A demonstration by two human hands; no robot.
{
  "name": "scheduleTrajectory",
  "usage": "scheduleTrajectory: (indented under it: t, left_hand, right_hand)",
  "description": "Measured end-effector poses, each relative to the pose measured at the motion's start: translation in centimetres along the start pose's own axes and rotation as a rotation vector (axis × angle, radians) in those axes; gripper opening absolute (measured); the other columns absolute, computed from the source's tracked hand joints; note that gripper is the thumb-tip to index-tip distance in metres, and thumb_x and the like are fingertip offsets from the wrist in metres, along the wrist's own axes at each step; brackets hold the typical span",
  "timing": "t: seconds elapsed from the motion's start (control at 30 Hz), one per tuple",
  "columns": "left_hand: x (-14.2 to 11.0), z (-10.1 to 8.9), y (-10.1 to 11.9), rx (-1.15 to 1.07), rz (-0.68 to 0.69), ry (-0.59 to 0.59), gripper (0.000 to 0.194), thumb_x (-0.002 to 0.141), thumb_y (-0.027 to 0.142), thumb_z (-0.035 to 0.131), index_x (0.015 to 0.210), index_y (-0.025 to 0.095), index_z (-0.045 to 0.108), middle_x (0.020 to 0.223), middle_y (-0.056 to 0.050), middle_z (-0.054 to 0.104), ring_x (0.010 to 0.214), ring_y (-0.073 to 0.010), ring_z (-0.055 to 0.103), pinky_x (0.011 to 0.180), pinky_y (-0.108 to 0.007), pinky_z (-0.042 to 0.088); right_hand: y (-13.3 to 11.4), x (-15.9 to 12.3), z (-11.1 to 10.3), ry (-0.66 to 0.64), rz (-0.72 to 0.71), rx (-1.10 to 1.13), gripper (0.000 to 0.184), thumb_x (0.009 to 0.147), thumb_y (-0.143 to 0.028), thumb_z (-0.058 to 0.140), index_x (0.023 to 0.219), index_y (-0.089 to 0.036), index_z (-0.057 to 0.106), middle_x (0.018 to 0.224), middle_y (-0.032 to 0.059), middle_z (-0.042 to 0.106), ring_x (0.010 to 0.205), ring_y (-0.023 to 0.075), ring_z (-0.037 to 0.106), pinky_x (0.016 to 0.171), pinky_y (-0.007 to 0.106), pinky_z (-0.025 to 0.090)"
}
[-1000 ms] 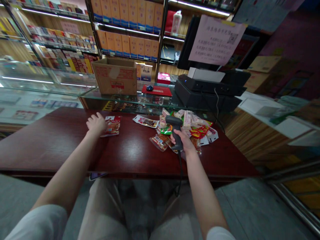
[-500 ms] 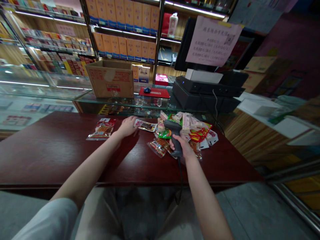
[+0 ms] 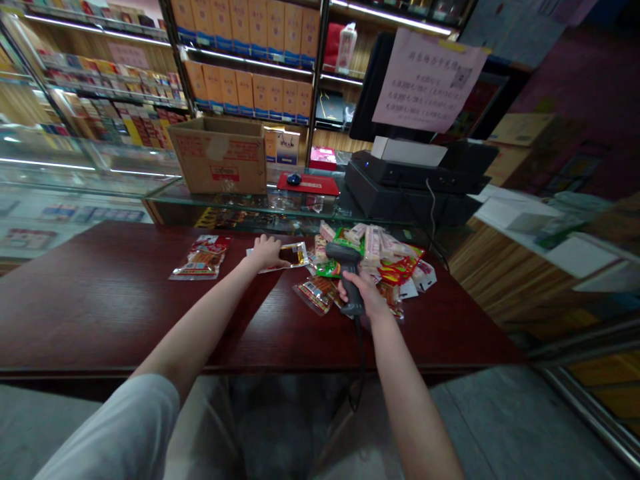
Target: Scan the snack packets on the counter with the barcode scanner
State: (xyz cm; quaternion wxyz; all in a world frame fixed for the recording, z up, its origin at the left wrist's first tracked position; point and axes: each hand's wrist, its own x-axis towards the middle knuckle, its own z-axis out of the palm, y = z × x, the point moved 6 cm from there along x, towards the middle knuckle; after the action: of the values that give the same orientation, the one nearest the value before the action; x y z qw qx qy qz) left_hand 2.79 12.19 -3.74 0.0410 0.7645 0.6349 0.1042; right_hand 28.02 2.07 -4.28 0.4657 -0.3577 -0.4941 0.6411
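Note:
My left hand (image 3: 267,253) is closed on a flat snack packet (image 3: 296,255), covering its left part; brown and gold show on the packet's free end. My right hand (image 3: 364,293) grips a dark barcode scanner (image 3: 353,280) by its handle, with its head tilted toward the left. Under and behind the scanner lies a pile of snacks: white-wrapped bars (image 3: 373,245), a red and yellow bag (image 3: 400,268) and clear packets of brown strips (image 3: 316,293). To the left of my left hand, apart from it, rests another red-topped snack packet (image 3: 202,259).
The dark red wooden table (image 3: 125,307) spans the front. Behind it, a glass counter holds a cardboard box (image 3: 223,160), a blue mouse on a red mat (image 3: 320,185) and a black cash drawer (image 3: 400,197). The scanner's cable (image 3: 361,360) hangs over the table's front edge.
My left hand has moved slightly right onto the snack packet, which is now turned, with a different brown and gold part showing. The right hand and scanner have hardly moved.

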Motion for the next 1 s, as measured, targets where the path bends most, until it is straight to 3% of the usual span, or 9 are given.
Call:
scheduleTrajectory:
  t: [0.17, 0.33, 0.7, 0.83, 0.93, 1.0]
  left_hand:
    - [-3.8, -2.9, 0.3, -0.072, -0.167, 0.099, 0.053, 0.076, 0.057, 0.066, 0.116, 0.023, 0.056, 0.105, -0.017, 0.07, 0.099, -0.0363, 0.066, 0.084, -0.041, 0.047]
    - [-6.3, -5.0, 1.3, -0.118, -0.159, 0.055, 0.044, 0.076, 0.054, 0.066, 0.109, 0.026, 0.061, 0.1, -0.013, 0.072, 0.095, -0.0353, 0.068, 0.076, -0.038, 0.048]
    - [-8.3, -4.7, 2.5, -0.107, -0.139, 0.0, 0.05, 0.077, 0.06, 0.062, 0.111, 0.022, 0.061, 0.105, -0.018, 0.072, 0.098, -0.0395, 0.067, 0.076, -0.041, 0.049]
    - [-8.9, -5.7, -0.4, -0.062, -0.247, 0.044, 0.057, 0.083, 0.059, 0.056, 0.126, 0.022, 0.053, 0.116, -0.018, 0.068, 0.105, -0.039, 0.065, 0.081, -0.044, 0.05]
    - [-9.5, -7.1, -4.7, 0.022, -0.399, 0.089, 0.057, 0.088, 0.051, 0.05, 0.136, 0.02, 0.044, 0.127, -0.02, 0.062, 0.112, -0.0388, 0.061, 0.086, -0.046, 0.049]
    - [-10.1, -7.4, -8.0, 0.055, -0.516, 0.048, 0.057, 0.09, 0.047, 0.045, 0.138, 0.016, 0.043, 0.131, -0.024, 0.057, 0.114, -0.0401, 0.059, 0.086, -0.048, 0.048]
  right_hand:
    - [-0.1, -0.3, 0.8, -0.012, -0.001, -0.048, 0.035, 0.077, -0.043, 0.068, 0.092, -0.023, 0.044, 0.047, -0.0075, 0.055, 0.036, 0.0095, 0.046, 0.037, 0.018, 0.035]
    - [-0.2, -0.3, 1.7, -0.057, -0.043, -0.065, 0.037, 0.076, -0.045, 0.069, 0.095, -0.023, 0.046, 0.048, -0.0077, 0.056, 0.037, 0.009, 0.045, 0.037, 0.019, 0.036]
    - [-0.4, -0.4, 1.8, -0.054, -0.077, -0.094, 0.032, 0.077, -0.043, 0.067, 0.093, -0.021, 0.049, 0.048, -0.0087, 0.053, 0.039, 0.0085, 0.044, 0.039, 0.019, 0.038]
    - [-0.8, -0.5, 0.9, 0.02, -0.109, -0.063, 0.03, 0.078, -0.043, 0.064, 0.093, -0.021, 0.049, 0.046, -0.0075, 0.053, 0.037, 0.009, 0.044, 0.038, 0.019, 0.034]
    - [-1.5, -0.5, 0.1, 0.069, -0.177, -0.03, 0.029, 0.08, -0.042, 0.062, 0.095, -0.019, 0.053, 0.047, -0.0062, 0.054, 0.037, 0.0091, 0.044, 0.038, 0.02, 0.034]
    - [-1.9, -0.5, -0.5, 0.099, -0.223, 0.007, 0.028, 0.08, -0.041, 0.062, 0.096, -0.02, 0.054, 0.049, -0.0061, 0.054, 0.039, 0.0092, 0.045, 0.039, 0.02, 0.035]
